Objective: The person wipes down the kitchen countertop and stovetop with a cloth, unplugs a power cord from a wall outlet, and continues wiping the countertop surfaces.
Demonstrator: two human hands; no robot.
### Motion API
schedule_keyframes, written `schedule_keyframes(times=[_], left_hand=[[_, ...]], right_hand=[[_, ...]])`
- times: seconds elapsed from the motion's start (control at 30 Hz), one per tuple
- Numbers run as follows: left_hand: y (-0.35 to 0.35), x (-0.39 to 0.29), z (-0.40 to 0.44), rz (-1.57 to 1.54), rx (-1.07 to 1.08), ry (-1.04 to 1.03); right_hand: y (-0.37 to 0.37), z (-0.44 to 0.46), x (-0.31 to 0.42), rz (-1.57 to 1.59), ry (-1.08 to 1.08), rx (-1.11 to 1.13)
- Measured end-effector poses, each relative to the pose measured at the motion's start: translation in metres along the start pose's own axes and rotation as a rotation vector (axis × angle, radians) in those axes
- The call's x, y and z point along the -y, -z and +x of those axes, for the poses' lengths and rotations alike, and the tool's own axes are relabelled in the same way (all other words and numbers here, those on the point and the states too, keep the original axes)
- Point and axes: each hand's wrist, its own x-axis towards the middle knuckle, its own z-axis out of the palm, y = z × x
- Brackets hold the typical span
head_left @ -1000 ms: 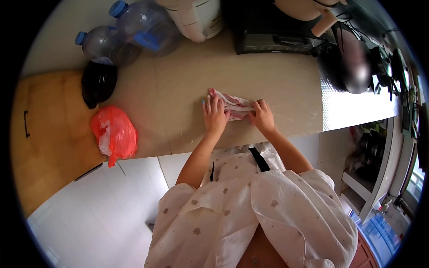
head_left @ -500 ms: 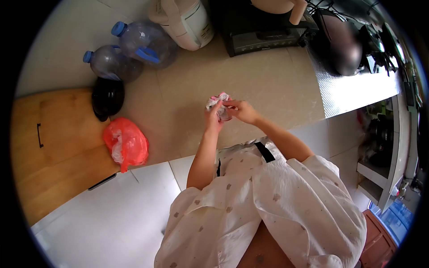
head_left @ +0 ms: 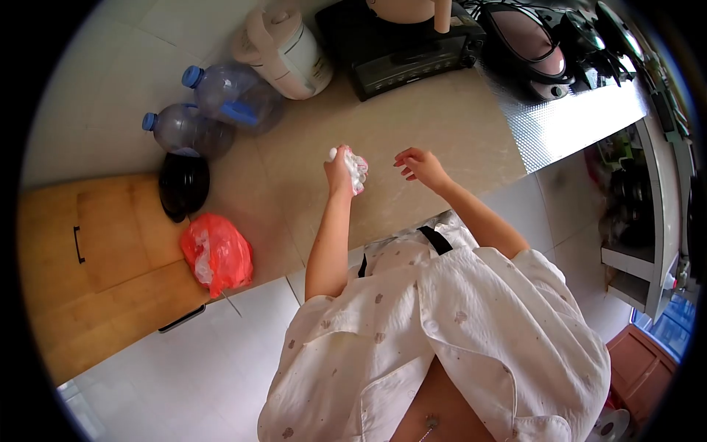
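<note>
My left hand (head_left: 338,174) is wrapped round a crumpled white and pink cloth (head_left: 356,171) above the beige counter (head_left: 442,125). The cloth bulges out on the right side of the palm, and a bit shows at the top by the fingers. To the right, apart from the cloth, my right hand (head_left: 423,166) is held over the counter with its fingers loosely bent and apart, holding nothing.
A red plastic bag (head_left: 221,254) and a black object (head_left: 184,184) lie left, near a wooden cabinet (head_left: 110,258). Behind stand large bottles (head_left: 236,96), a white electric pot (head_left: 287,55) and a black oven (head_left: 412,62). A pink and black appliance (head_left: 526,44) is back right.
The cloth, spread between both hands a second ago, is now bunched in my left hand. My right hand has let go and moved right. The view has shifted.
</note>
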Motion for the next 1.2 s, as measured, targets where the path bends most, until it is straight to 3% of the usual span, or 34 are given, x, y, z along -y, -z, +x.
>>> schedule_keyframes(times=[0.2, 0.37, 0.43, 0.5, 0.53, 0.6, 0.77, 0.83, 0.93, 1.03, 1.2], left_hand=[[-0.011, -0.002, -0.002, 0.138, -0.092, -0.167], [-0.004, 0.000, 0.007, 0.089, 0.003, -0.201], [-0.004, -0.003, 0.008, 0.142, 0.003, -0.249], [-0.001, -0.006, 0.004, 0.136, 0.282, -0.214], [0.000, -0.011, 0.004, 0.134, 0.282, -0.218], [0.003, -0.025, 0.001, 0.150, 0.490, -0.149], [0.008, -0.038, -0.011, 0.289, 0.432, -0.202], [0.016, -0.030, -0.005, 0.474, 0.278, -0.339], [0.023, -0.022, 0.000, 0.450, 0.237, -0.376], [0.024, -0.017, -0.003, 0.490, 0.411, -0.248], [0.025, -0.024, -0.005, 0.515, 0.434, -0.218]], right_hand=[[-0.010, -0.004, 0.018, -0.054, -0.047, 0.050], [-0.029, -0.001, 0.043, -0.032, -0.087, 0.385], [-0.036, 0.005, 0.050, -0.005, -0.044, 0.389], [-0.045, 0.013, 0.050, 0.226, -0.016, 0.285], [-0.044, 0.018, 0.050, 0.222, -0.012, 0.287], [-0.040, 0.027, 0.052, 0.368, -0.005, 0.279], [-0.033, 0.040, 0.047, 0.385, -0.042, 0.385], [-0.031, 0.039, 0.050, 0.302, -0.023, 0.315], [-0.028, 0.045, 0.042, 0.231, 0.052, 0.327], [-0.023, 0.050, 0.037, -0.037, 0.212, 0.315], [-0.019, 0.041, 0.039, 0.196, 0.122, 0.291]])
